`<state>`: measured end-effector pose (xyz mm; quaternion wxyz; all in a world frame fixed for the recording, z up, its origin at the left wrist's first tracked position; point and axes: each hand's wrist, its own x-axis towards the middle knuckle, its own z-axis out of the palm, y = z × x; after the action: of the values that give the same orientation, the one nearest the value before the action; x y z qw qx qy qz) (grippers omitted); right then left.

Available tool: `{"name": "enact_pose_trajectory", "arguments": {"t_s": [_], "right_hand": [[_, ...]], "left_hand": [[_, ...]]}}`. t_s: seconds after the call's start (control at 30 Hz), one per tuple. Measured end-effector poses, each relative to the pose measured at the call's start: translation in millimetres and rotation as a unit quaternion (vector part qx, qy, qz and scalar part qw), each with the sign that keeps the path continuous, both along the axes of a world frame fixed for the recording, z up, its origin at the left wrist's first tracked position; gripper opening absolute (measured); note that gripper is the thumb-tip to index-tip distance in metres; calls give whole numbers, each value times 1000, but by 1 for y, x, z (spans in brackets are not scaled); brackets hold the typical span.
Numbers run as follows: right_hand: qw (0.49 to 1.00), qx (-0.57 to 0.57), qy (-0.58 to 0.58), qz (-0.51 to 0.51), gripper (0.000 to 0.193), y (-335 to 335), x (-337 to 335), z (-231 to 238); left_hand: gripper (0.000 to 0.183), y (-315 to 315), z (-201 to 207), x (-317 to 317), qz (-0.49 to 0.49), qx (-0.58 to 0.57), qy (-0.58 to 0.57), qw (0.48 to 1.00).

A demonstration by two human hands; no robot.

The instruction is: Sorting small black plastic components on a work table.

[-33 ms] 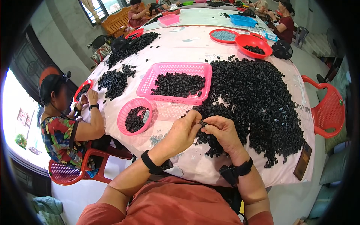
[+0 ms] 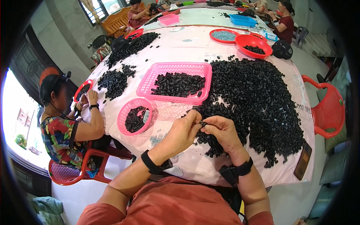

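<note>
My fingers (image 2: pixel 214 120) hold one small dark piece (image 2: pixel 203 124) above the tabletop (image 2: pixel 187 47); it is partly covered, so its full shape I cannot tell.

Before us, our left hand (image 2: pixel 183 131) and right hand (image 2: pixel 222 132) meet over the worktop (image 2: pixel 200 170), a part (image 2: pixel 203 123) between them, at the near left of a heap (image 2: pixel 262 101) that spreads rightward. Left of the heap sits a basket (image 2: pixel 174 99) with pieces (image 2: pixel 178 84) inside; a bowl (image 2: pixel 121 120), also holding pieces, stands nearer us, farther left. A phone (image 2: pixel 302 161) lies near right (just beside the heap); a chair (image 2: pixel 332 107) stands right of the worktop.
</note>
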<state>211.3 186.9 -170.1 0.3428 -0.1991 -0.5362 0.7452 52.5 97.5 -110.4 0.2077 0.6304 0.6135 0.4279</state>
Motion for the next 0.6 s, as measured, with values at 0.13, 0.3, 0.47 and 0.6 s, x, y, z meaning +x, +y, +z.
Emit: {"name": "enact_pose_trajectory", "arguments": {"t_s": [0.13, 0.3, 0.47, 0.6], "right_hand": [[1000, 5, -2, 5, 18, 0, 0, -1], [1000, -7, -7, -6, 17, -1, -1, 0], [1000, -11, -23, -13, 16, -1, -1, 1], [999, -34, -27, -2, 16, 1, 0, 0]], "left_hand": [[5, 1, 6, 0, -16, -17, 60, 998], [10, 3, 1, 0, -14, 16, 84, 996], [14, 4, -5, 3, -11, 79, 85, 993], [15, 2, -4, 8, -13, 83, 75, 994]]}}
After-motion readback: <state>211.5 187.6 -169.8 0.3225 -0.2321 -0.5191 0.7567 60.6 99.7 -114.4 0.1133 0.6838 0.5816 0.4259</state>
